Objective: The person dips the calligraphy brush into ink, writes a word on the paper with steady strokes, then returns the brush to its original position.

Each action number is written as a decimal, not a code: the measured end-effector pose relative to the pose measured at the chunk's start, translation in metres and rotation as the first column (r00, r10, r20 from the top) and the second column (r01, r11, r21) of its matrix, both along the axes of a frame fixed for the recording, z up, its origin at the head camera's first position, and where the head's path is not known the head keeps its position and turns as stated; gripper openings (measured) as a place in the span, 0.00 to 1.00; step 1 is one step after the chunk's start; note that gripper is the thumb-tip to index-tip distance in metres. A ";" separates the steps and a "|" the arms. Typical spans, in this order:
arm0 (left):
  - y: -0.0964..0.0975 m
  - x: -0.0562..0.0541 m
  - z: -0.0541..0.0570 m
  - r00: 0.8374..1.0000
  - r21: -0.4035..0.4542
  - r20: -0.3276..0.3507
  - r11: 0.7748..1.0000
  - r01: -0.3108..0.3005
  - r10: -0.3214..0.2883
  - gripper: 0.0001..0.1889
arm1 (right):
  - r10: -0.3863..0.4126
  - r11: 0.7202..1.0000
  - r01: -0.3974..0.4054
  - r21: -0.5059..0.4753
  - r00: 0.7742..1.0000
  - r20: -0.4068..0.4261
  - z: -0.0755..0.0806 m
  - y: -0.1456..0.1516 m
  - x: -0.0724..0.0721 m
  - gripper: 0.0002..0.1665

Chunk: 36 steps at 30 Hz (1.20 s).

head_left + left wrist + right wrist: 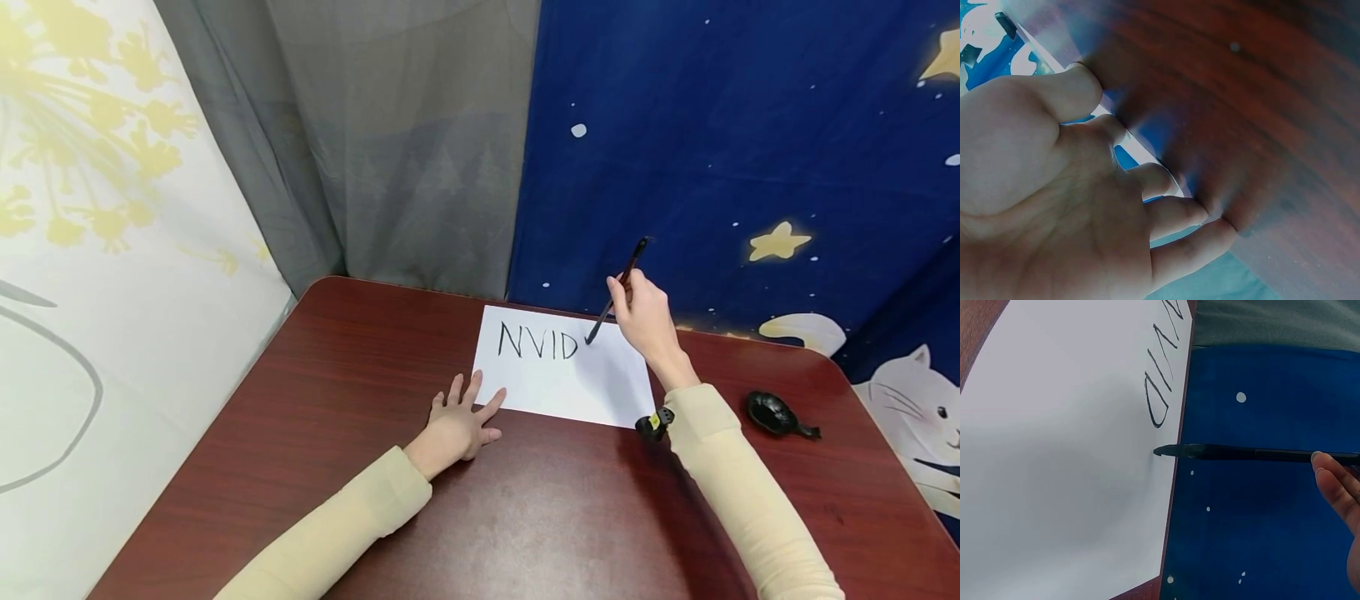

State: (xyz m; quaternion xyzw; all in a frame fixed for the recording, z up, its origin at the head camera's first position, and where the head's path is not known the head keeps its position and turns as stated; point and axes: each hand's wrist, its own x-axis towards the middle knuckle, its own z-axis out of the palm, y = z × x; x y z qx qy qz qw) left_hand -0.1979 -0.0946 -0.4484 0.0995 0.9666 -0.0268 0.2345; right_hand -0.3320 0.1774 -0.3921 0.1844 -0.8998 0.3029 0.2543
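Observation:
A white sheet of paper (570, 387) lies near the table's far edge, with the black letters "NVID" (537, 342) written across its upper left part. My right hand (647, 321) pinches a dark paintbrush (611, 304) partway up its handle. The brush slants down, its black tip right at the paper just past the D. In the right wrist view the bristles (1191, 450) look wet with ink, and the thumb and a finger hold the handle. My left hand (457, 423) lies with spread fingers on the table, fingertips at the sheet's lower left corner.
A small black dish (772, 414) with a short handle sits on the table to the right of the paper. Behind the reddish-brown table (360, 367) hang a grey curtain (420, 150) and a blue starry curtain (720, 150). A black wrist camera (654, 423) is on my right wrist.

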 end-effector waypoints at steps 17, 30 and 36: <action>0.000 0.008 0.020 1.000 0.024 -0.002 1.000 -0.009 0.009 0.33 | 0.000 1.000 0.000 0.009 1.000 -0.022 0.001 -0.001 0.000 0.18; 0.000 0.007 0.017 1.000 0.028 -0.002 1.000 -0.007 0.008 0.33 | -0.002 1.000 0.003 0.011 1.000 -0.027 -0.001 -0.003 0.003 0.18; 0.001 0.006 0.016 1.000 0.024 0.010 1.000 -0.009 0.009 0.33 | -0.002 1.000 0.003 0.015 0.999 -0.040 -0.003 -0.003 0.003 0.17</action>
